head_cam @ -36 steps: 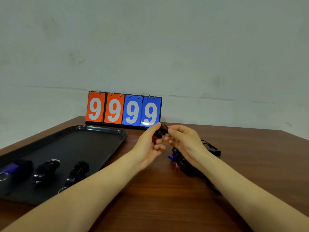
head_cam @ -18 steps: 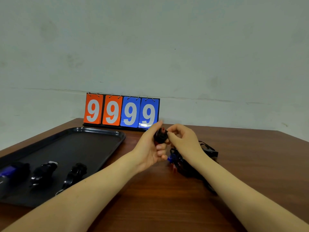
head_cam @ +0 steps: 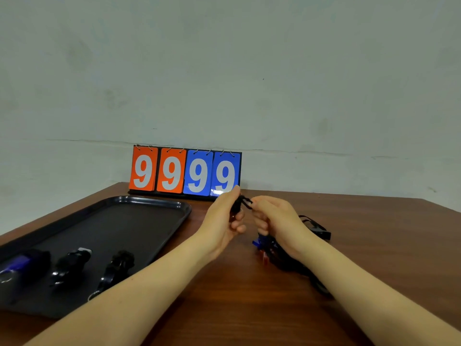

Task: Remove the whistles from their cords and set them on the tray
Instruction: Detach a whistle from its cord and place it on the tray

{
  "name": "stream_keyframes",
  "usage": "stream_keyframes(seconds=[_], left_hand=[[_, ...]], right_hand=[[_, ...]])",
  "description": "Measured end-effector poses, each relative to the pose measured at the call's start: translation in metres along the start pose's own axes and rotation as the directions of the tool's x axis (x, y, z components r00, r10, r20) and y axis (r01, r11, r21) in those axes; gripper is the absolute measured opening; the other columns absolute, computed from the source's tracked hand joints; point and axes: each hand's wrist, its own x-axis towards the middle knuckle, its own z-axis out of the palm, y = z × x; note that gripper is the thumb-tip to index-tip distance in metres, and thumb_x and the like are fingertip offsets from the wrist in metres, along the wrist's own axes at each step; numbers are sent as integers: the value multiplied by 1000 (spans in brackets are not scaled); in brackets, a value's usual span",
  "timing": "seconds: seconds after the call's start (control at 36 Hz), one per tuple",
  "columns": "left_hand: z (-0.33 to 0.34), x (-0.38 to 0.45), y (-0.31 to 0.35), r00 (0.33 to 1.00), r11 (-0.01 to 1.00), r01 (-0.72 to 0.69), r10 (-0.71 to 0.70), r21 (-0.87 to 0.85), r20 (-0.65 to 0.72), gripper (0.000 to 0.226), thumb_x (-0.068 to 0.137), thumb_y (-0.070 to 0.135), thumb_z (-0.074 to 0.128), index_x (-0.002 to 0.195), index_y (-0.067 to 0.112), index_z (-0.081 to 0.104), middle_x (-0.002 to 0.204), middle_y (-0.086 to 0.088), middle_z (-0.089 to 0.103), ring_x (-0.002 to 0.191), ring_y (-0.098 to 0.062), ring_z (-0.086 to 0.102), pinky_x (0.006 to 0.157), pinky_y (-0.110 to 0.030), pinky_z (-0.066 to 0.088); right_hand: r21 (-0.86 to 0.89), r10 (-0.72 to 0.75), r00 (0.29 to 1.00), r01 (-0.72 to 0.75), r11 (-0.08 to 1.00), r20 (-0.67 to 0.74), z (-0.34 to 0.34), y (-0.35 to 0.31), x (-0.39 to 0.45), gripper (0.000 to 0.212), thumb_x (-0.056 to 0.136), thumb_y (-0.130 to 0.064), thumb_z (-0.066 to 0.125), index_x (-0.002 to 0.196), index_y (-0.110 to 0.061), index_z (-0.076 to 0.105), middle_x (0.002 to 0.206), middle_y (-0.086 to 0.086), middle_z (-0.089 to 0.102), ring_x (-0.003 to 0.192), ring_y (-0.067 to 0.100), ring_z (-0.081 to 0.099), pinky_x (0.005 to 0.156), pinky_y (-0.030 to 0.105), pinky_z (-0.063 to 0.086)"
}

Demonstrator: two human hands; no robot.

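Up at 12 o'clock from the cord pile (head_cam: 282, 253), the whistle (head_cam: 235, 208) was gripped by the left hand (head_cam: 224, 221) while its cord loop (head_cam: 247, 202), newly pulled clear, was pinched by the right hand (head_cam: 277, 218), so it was nearly freed for the tray (head_cam: 149, 208) at 9 o'clock.

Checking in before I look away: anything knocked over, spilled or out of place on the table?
Nothing stands out. Three whistles lie in the tray, the scoreboard stands upright, and both hands work a whistle off its cord.
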Motion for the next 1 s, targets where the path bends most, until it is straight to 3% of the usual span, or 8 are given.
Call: stream_keyframes(seconds=[0.11, 0.28, 0.47, 0.58, 0.67, 0.78, 0.86, 1.0], left_hand=[[0, -1, 1, 1000, 996, -15, 16, -90, 2, 30, 97, 34, 51, 112, 10, 59, 59, 0, 43, 47, -8, 29, 41, -18, 29], [1, -2, 6, 991, 944, 120, -97, -307, 87, 26, 96, 34, 50, 96, 9, 56, 58, -2, 38, 42, -7, 24, 36, -15, 22], [5, -5, 8, 976, 880, 216, -176, -424, 131, 30, 96, 32, 49, 81, 6, 50, 53, 0, 34, 36, -6, 25, 34, -14, 18], [7, -6, 7, 971, 863, 238, -202, -445, 127, 28, 97, 33, 47, 87, 7, 49, 52, 0, 33, 35, -7, 24, 37, -14, 16], [4, -4, 8, 968, 885, 248, -216, -394, 125, 24, 98, 34, 45, 96, 10, 46, 57, -1, 33, 38, -8, 25, 35, -14, 20], [3, -5, 3, 970, 924, 241, -218, -296, 107, 26, 97, 34, 44, 102, 8, 50, 57, -2, 35, 42, -8, 27, 38, -15, 22], [5, -4, -1, 969, 930, 245, -230, -276, 85, 30, 98, 35, 46, 113, 9, 51, 59, -2, 36, 46, -9, 26, 39, -15, 24], [0, 2, 2, 978, 941, 209, -204, -265, 48, 27, 98, 33, 47, 109, 10, 52, 57, -1, 39, 46, -8, 27, 39, -15, 25]], right_hand=[[253, 105, 994, -110, 961, 34, 4, -2, 1, 24, 96, -11, 49, 72, -12, 51, 60, -2, 37, 48, 8, 33, 45, 21, 28], [618, 211, 972, -230, 752, 104, 3, -2, 4, 15, 88, -13, 45, 74, -12, 48, 61, -2, 29, 48, 10, 27, 45, 21, 28], [409, 163, 979, -199, 891, 123, 2, 1, 6, 20, 81, -16, 46, 63, -15, 37, 57, -2, 25, 46, 11, 27, 48, 24, 26], [-5, 43, 999, -43, 999, -3, 2, -2, 6, 33, 92, -10, 46, 60, -16, 45, 52, -2, 41, 49, 13, 37, 52, 26, 34], [-132, 2, 999, -9, 991, -50, -4, -1, 5, 32, 93, -12, 52, 61, -15, 50, 57, 1, 48, 56, 14, 45, 56, 24, 39], [161, 72, 997, -65, 985, -37, -6, 4, 3, 22, 93, -12, 53, 71, -11, 57, 63, -4, 56, 64, 11, 49, 56, 23, 38], [434, 159, 987, -132, 891, -25, -2, 2, 2, 20, 95, -17, 51, 80, -10, 63, 63, -4, 59, 59, 9, 43, 49, 20, 30], [570, 237, 971, -204, 796, 16, -3, 2, 4, 15, 93, -16, 53, 85, -7, 62, 72, 0, 56, 53, 7, 39, 41, 17, 28]])
